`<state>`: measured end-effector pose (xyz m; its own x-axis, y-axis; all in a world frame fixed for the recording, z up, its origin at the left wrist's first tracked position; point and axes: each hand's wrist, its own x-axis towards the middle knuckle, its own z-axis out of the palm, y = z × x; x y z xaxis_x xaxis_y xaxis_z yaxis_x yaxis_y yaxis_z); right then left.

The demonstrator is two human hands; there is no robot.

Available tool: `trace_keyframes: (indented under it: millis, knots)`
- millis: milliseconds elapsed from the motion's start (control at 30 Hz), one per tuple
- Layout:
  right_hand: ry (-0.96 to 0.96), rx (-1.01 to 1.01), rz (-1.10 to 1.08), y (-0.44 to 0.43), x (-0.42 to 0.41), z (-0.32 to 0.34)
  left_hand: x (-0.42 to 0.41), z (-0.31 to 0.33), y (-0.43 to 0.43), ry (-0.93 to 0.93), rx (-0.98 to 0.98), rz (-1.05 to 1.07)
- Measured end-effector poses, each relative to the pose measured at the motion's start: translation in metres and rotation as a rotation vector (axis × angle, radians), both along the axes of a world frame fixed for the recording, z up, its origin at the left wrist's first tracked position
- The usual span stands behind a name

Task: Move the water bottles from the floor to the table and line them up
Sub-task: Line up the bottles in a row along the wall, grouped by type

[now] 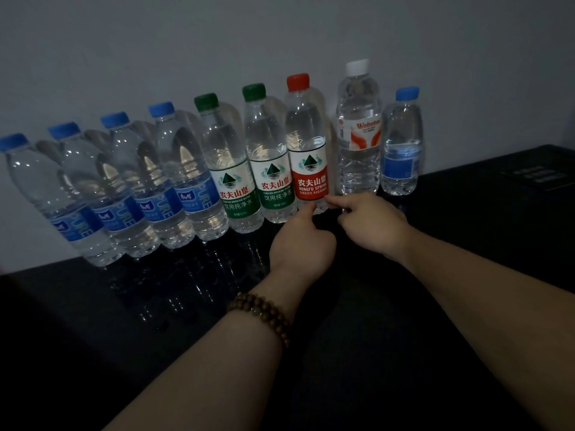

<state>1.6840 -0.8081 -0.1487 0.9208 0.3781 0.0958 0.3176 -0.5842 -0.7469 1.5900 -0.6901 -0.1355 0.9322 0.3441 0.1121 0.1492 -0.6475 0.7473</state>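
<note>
Several water bottles stand in a row against the wall on the black table (pixel 435 306): blue-capped ones (pixel 174 181) at left, two green-capped ones (pixel 236 181), a red-capped bottle (pixel 308 150), a tall white-capped bottle (pixel 357 135) and a small blue-capped bottle (pixel 401 150) at right. My left hand (pixel 301 241), with a bead bracelet on its wrist, has curled fingers and pinches the base of the red-capped bottle from the left. My right hand (pixel 370 222) touches the same base from the right with its outstretched index finger.
A grey wall (pixel 280 42) runs directly behind the bottles. A dark flat object (pixel 538 175) lies on the table at the far right. The table's left end (pixel 37 275) sits just past the leftmost bottle. The room is dim.
</note>
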Motion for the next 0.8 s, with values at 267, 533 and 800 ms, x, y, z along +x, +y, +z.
trace_keyframes:
  millis: [267, 533, 800]
  knots:
    - [-0.011, 0.003, 0.019, -0.0010, 0.0003, -0.0020, 0.0009, 0.0013, 0.0001, 0.032, 0.023, -0.024]
    - [0.001, -0.019, 0.009, -0.0006, -0.0021, 0.0005, 0.0032, -0.0024, 0.0022, 0.012, 0.000, -0.008]
    - [0.021, 0.294, -0.103, 0.0031, -0.0004, -0.0024, 0.0036, -0.0056, 0.0030, -0.034, -0.001, 0.045]
